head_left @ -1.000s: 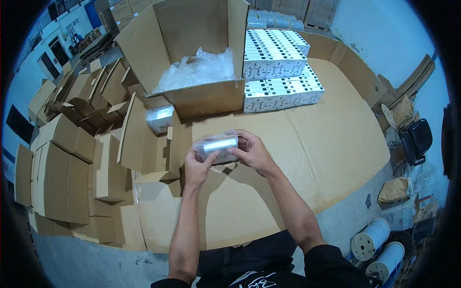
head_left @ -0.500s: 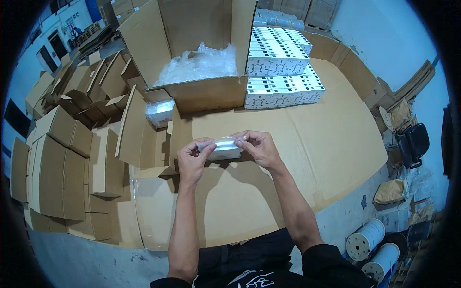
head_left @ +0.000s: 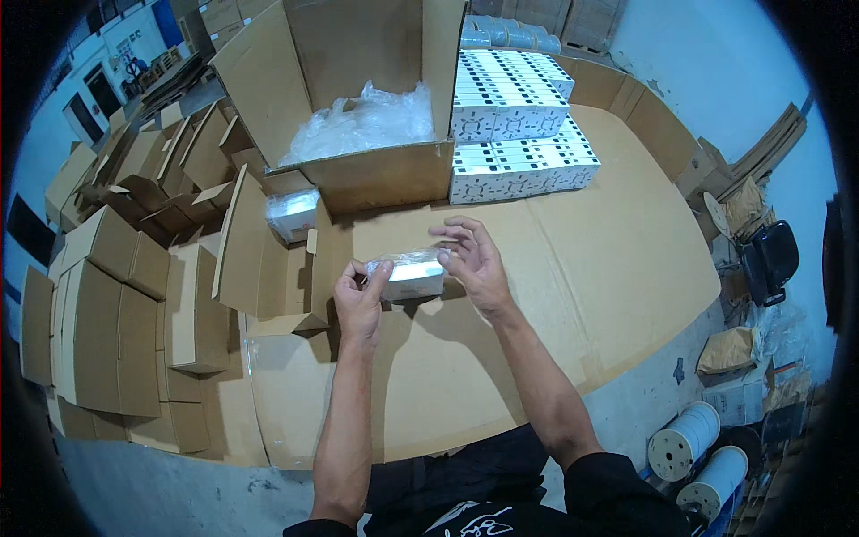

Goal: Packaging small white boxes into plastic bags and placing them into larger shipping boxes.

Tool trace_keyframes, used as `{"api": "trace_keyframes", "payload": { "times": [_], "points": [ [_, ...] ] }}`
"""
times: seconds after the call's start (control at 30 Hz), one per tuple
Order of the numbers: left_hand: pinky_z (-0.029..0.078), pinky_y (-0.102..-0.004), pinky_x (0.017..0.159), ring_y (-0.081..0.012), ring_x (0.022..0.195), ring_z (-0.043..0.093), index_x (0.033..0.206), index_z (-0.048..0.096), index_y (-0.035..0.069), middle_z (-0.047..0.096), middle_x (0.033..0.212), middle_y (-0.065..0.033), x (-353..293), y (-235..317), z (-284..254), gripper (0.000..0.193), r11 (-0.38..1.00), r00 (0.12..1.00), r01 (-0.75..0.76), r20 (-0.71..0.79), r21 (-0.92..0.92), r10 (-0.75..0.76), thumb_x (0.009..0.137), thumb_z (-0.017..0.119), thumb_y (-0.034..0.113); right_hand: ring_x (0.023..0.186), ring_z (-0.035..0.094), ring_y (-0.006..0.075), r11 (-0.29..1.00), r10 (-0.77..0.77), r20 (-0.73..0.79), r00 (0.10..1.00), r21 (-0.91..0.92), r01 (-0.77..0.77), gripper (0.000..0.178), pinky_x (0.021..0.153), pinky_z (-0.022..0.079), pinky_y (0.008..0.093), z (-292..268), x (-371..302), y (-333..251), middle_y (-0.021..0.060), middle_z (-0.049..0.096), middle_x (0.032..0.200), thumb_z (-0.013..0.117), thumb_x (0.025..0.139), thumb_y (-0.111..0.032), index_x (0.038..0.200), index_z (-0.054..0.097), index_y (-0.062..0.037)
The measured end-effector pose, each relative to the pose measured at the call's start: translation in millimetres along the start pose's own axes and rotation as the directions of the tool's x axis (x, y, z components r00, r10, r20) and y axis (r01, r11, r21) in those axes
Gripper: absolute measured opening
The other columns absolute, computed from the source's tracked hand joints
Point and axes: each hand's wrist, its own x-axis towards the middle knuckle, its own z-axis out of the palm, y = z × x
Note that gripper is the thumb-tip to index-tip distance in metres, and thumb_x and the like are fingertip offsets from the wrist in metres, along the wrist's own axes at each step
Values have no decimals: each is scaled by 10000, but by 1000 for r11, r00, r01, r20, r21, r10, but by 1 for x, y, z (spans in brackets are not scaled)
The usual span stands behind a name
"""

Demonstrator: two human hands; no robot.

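In front of me, above the cardboard-covered table, is a small white box (head_left: 413,279) in a transparent plastic bag. My left hand (head_left: 360,302) grips its left end, thumb on the near face and fingers behind. At the other end my right hand (head_left: 479,267) has its fingers raised and spread, with the thumb by the box's upper right corner; whether the thumb touches the bag I cannot tell. Left of my hands stands an open carton (head_left: 242,259) with a plastic-wrapped white box (head_left: 293,215) inside at its far end.
A large open carton (head_left: 376,179) full of crumpled plastic bags (head_left: 362,125) stands behind. Stacked white boxes (head_left: 523,174) are to its right. Several brown cartons (head_left: 112,331) crowd the left side. Cable spools (head_left: 684,440) and a black chair (head_left: 771,259) stand off the right edge.
My right fingers have lifted off the bag's top edge and spread out. My left hand keeps its grip, and more of the white box's front now shows.
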Motion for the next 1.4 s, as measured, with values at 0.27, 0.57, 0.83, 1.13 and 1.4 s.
{"api": "trace_keyframes", "payload": {
  "times": [0.27,0.57,0.83,1.13,1.4],
  "points": [
    [392,-207,644,-20,738,485,807,521,106,584,799,35,-2,2,-2,277,1000,1000,-12,-7,12,12,898,783,94,1106,629,178,904,266,245,932,-399,-153,250,966,519,323,-13,0,-22,107,694,1170,738,876,-20,1125,725,-5],
    [524,-388,906,-274,981,645,950,636,14,669,994,-101,-27,37,18,236,174,539,-780,505,601,674,766,781,-17,972,660,133,935,210,196,958,-326,-138,255,822,554,283,-9,1,-16,70,712,1069,732,890,-40,1140,703,3],
    [529,-344,958,-257,1079,678,1149,685,21,713,1141,-120,-23,35,13,378,491,796,-604,443,628,412,787,772,-48,1006,662,142,892,229,209,951,-436,-119,259,873,544,289,-14,2,-20,70,713,1069,746,879,-44,1126,696,14],
    [548,-330,902,-199,1026,704,1175,678,16,742,1086,-116,-8,22,-3,366,806,940,-309,294,505,176,828,790,47,959,661,277,408,-6,505,863,-787,463,280,872,537,386,6,12,-57,98,706,1038,763,819,-91,1090,722,-33],
    [491,-398,1015,-338,1171,629,1357,514,-6,644,1255,-200,-36,30,7,536,741,955,-284,248,609,162,881,741,88,911,641,383,217,204,682,702,-731,647,137,836,529,463,18,39,-74,174,684,921,728,793,-58,924,710,-25]
  ]
}}
